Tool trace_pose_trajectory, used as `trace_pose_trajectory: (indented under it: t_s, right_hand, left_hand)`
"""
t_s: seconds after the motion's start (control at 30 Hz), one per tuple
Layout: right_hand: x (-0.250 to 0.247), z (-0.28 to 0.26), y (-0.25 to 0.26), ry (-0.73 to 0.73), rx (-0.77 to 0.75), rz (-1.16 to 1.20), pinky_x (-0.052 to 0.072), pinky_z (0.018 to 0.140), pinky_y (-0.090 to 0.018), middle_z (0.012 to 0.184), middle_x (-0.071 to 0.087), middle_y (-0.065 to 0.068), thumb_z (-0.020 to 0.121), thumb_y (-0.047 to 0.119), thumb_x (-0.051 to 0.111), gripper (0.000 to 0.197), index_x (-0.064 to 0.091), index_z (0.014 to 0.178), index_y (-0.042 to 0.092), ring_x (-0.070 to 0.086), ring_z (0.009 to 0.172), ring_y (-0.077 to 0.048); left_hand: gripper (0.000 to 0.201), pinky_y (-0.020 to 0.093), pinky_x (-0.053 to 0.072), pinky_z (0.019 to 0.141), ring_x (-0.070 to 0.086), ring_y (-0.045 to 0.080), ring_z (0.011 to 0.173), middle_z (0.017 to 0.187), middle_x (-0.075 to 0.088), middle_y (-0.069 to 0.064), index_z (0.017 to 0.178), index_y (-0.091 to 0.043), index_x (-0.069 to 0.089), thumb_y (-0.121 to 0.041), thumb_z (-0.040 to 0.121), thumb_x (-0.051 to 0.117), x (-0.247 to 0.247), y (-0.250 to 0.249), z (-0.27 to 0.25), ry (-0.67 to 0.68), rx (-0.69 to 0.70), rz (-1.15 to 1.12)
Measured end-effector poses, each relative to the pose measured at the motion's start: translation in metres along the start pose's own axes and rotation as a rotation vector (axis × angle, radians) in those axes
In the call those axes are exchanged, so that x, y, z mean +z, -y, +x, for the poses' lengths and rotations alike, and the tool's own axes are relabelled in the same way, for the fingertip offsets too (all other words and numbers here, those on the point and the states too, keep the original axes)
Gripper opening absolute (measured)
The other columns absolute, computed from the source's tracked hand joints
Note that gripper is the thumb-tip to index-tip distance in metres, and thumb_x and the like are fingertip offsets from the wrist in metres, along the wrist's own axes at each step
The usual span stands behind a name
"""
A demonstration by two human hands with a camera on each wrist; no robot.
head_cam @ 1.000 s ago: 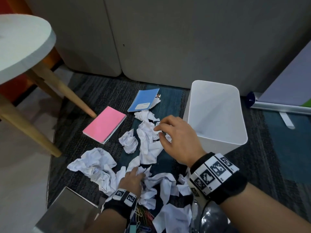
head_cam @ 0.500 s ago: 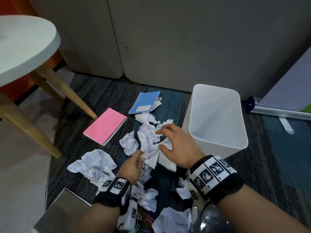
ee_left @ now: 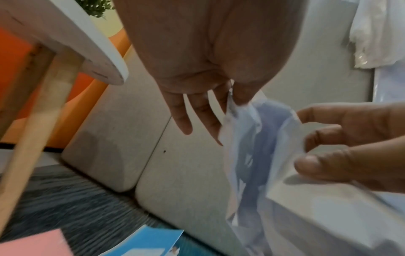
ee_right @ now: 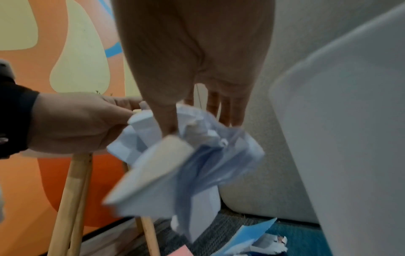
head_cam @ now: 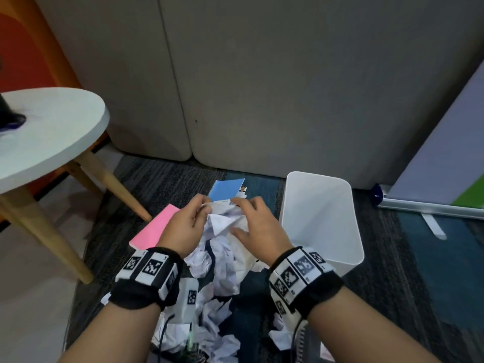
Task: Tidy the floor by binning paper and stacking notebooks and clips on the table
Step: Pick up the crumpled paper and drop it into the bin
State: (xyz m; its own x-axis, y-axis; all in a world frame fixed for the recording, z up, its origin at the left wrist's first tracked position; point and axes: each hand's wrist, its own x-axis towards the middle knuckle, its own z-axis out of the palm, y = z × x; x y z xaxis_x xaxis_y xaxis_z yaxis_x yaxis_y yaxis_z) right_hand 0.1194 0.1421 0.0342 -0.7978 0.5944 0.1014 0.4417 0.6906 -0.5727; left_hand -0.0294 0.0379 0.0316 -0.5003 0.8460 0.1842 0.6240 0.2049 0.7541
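Both hands hold one bundle of crumpled white paper [head_cam: 226, 226] lifted above the floor, just left of the white bin [head_cam: 322, 221]. My left hand [head_cam: 188, 224] pinches its left side between thumb and fingers, as the left wrist view shows with the paper [ee_left: 258, 138]. My right hand [head_cam: 255, 226] grips its right side; in the right wrist view the thumb presses into the paper [ee_right: 192, 155]. More crumpled paper [head_cam: 217, 318] litters the carpet below. A pink notebook [head_cam: 154, 229] and a blue notebook [head_cam: 227, 189] lie on the floor behind the hands.
A round white table [head_cam: 49, 132] on wooden legs [head_cam: 47, 231] stands at the left. Grey cushioned panels [head_cam: 262, 87] close the back. A banner stand base [head_cam: 429, 208] lies at the right. Coloured clips [head_cam: 191, 341] show near the bottom edge.
Both hands gathered paper on the floor, then rose together with the bundle between them. The view tilted up, so the table now shows more.
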Motion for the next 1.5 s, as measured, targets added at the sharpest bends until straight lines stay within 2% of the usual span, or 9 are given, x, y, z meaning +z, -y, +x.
trace_pose_trajectory:
  t_s: [0.2,0.3,0.5,0.63,0.77,0.9,1.13,1.37,1.5]
  right_hand:
    - [-0.053,0.004,0.01,-0.248,-0.02,0.021,0.047,0.073,-0.038,0.098,0.054,-0.003,0.089,0.03,0.057,0.019,0.057,0.103,0.017,0.057,0.088,-0.027]
    - [-0.087,0.001,0.002,-0.355,0.046,-0.001,0.044,0.069,-0.038,0.091,0.054,-0.005,0.089,0.031,0.057,0.015,0.054,0.091,0.017,0.055,0.084,-0.029]
    - [-0.127,-0.017,-0.038,-0.394,0.28,-0.094,0.034,0.062,-0.028,0.078,0.05,0.003,0.088,0.031,0.058,0.023,0.042,0.073,0.023,0.048,0.072,-0.019]
    - [-0.122,-0.028,-0.064,-0.354,0.442,-0.147,0.034,0.059,-0.028,0.07,0.052,0.003,0.086,0.036,0.058,0.036,0.035,0.062,0.019,0.051,0.069,-0.022]
    - [-0.109,-0.037,-0.083,-0.224,0.519,-0.19,0.044,0.063,-0.03,0.089,0.066,-0.003,0.084,0.035,0.058,0.016,0.054,0.083,0.02,0.061,0.081,-0.027]
    - [-0.102,-0.047,-0.098,-0.118,0.538,-0.175,0.05,0.082,-0.032,0.112,0.067,0.0,0.086,0.028,0.059,0.037,0.053,0.123,0.024,0.062,0.102,-0.023]
    - [-0.094,-0.047,-0.096,-0.107,0.486,-0.212,0.047,0.088,-0.032,0.111,0.066,0.005,0.088,0.025,0.056,0.026,0.06,0.114,0.026,0.061,0.103,-0.018]
    - [-0.083,-0.032,-0.061,-0.115,0.377,-0.147,0.046,0.081,-0.028,0.112,0.065,0.007,0.09,0.028,0.054,0.023,0.061,0.113,0.027,0.06,0.102,-0.016]
    - [-0.064,-0.02,-0.028,-0.078,0.274,-0.1,0.049,0.085,-0.031,0.112,0.066,0.005,0.09,0.028,0.054,0.023,0.062,0.111,0.026,0.059,0.105,-0.018]
  left_hand:
    - [0.015,0.003,0.04,0.078,0.055,-0.012,0.094,0.102,0.06,-0.019,0.111,-0.035,0.048,-0.033,0.096,0.046,0.0,-0.054,0.013,-0.19,0.121,-0.211]
    - [0.046,0.018,0.042,0.095,0.051,-0.003,0.115,0.132,0.048,-0.01,0.138,-0.029,0.033,-0.04,0.094,0.043,0.017,-0.068,0.012,-0.168,0.116,-0.237]
    - [0.078,0.04,0.042,0.105,0.042,0.011,0.131,0.152,0.028,-0.007,0.15,-0.03,0.002,-0.036,0.092,0.054,0.077,-0.079,0.001,0.192,0.012,-0.061]
    - [0.07,0.039,0.043,0.103,0.052,0.022,0.123,0.148,0.04,-0.002,0.149,-0.027,0.02,-0.046,0.09,0.051,0.114,-0.074,0.004,0.331,-0.073,0.116]
    - [0.059,0.038,0.049,0.093,0.062,0.028,0.103,0.129,0.06,0.002,0.145,-0.03,0.031,-0.035,0.09,0.051,0.127,-0.076,0.002,0.263,-0.099,0.133]
    - [0.059,0.036,0.049,0.086,0.061,0.032,0.097,0.105,0.066,0.016,0.146,-0.03,0.031,-0.02,0.09,0.046,0.129,-0.077,-0.002,0.208,-0.133,0.137]
    - [0.057,0.036,0.049,0.088,0.06,0.031,0.098,0.107,0.065,0.018,0.146,-0.029,0.033,-0.018,0.091,0.045,0.131,-0.075,-0.006,0.175,-0.145,0.058]
    - [0.044,0.033,0.047,0.093,0.061,0.017,0.105,0.131,0.056,-0.006,0.138,-0.032,0.041,-0.046,0.096,0.041,0.113,-0.063,-0.006,0.214,-0.099,0.095]
    - [0.028,0.034,0.049,0.089,0.062,0.017,0.094,0.123,0.06,-0.005,0.121,-0.028,0.057,-0.031,0.096,0.046,0.084,-0.031,-0.011,0.119,-0.164,0.117]
